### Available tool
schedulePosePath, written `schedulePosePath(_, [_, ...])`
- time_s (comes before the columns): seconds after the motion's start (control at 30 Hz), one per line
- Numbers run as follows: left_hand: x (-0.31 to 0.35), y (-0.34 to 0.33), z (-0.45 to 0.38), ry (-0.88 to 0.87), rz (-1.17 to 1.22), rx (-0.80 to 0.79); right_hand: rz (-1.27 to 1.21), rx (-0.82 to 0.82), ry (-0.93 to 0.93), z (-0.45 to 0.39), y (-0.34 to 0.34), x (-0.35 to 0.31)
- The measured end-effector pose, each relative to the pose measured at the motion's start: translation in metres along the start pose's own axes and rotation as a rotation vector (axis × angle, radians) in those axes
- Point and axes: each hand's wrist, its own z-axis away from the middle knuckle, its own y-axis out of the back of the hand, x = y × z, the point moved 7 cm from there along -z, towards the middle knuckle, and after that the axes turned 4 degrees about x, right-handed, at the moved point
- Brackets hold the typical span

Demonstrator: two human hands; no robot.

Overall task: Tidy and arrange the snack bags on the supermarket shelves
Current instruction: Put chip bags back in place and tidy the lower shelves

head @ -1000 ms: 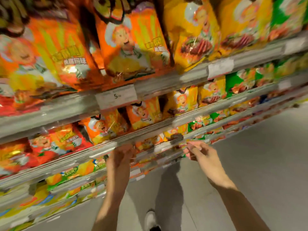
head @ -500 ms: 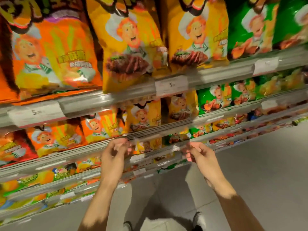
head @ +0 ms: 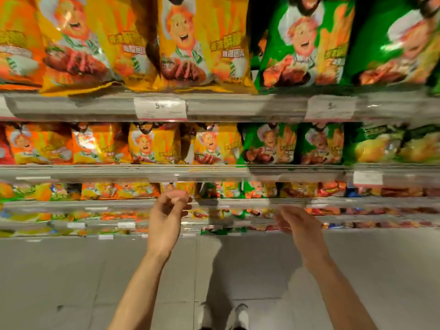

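I see my left hand (head: 167,216) at centre frame, fingers loosely curled and holding nothing, just before the third shelf edge (head: 95,203). My right hand (head: 297,225) hangs right of centre, fingers relaxed, empty. Snack bags fill the upper frame: yellow bags (head: 200,44) centre, green bags (head: 302,44) right, orange bags (head: 19,44) left, each with a cartoon chef. Price tag (head: 160,108) reads "5"; other print is blurred.

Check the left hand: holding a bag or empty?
Empty. The left hand hangs before the lower shelf edge, fingers loosely curled around nothing; no snack bag is in its grip.
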Motion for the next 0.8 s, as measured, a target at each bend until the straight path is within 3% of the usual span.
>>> schedulePosePath(0.43, [-0.048,-0.026,0.000,0.069,-0.035,-0.025,0.056,-0.042,-0.010,-0.003,0.015,0.035])
schedulePosePath(0.67, [-0.094,-0.060,-0.015,0.107,-0.132,-0.025,0.111,-0.089,0.024,-0.071,0.004,0.062])
schedulePosePath(0.8, [-0.123,-0.093,-0.046,0.028,-0.218,-0.015,0.131,-0.149,0.104,-0.130,-0.007,0.073])
